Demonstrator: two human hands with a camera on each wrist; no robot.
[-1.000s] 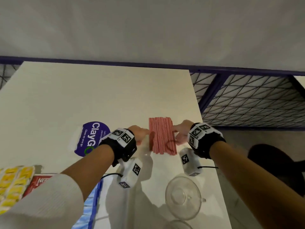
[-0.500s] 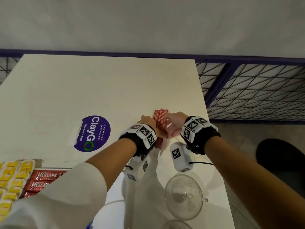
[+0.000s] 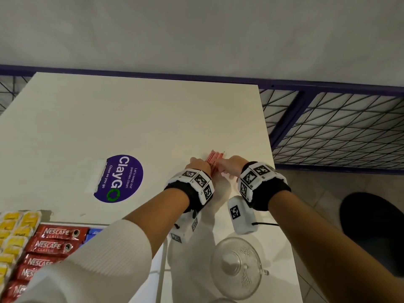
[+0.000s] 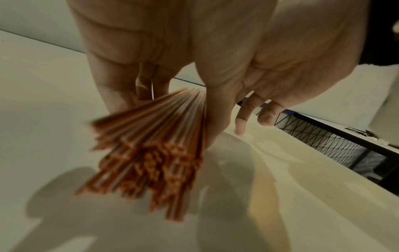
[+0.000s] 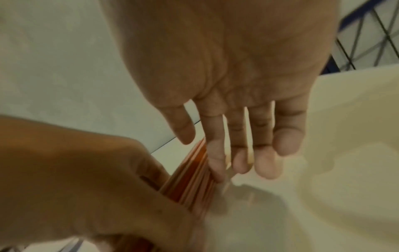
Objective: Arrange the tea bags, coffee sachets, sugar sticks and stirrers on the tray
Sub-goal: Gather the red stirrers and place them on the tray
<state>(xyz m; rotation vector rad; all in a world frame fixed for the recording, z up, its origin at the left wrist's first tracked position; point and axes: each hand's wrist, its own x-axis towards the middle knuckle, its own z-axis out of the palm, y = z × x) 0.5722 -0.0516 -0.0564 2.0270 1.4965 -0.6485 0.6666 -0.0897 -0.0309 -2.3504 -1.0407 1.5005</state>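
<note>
Stirrers (image 4: 151,150), red-and-white, bunched in left hand (image 3: 200,165), thumb and fingers wrapped round them; right hand (image 3: 231,166) fingers straight, pressing bundle's opposite side above table (image 3: 131,119).

Red-white stirrers (image 3: 215,159) bunched, ends fanned; coffee sachets (image 3: 52,243), tea bags (image 3: 13,232) in rows.

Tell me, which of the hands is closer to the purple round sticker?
Left. The left hand grips the red stirrers just right of the purple sticker; the right hand is beyond the stirrers, farther away.
</note>
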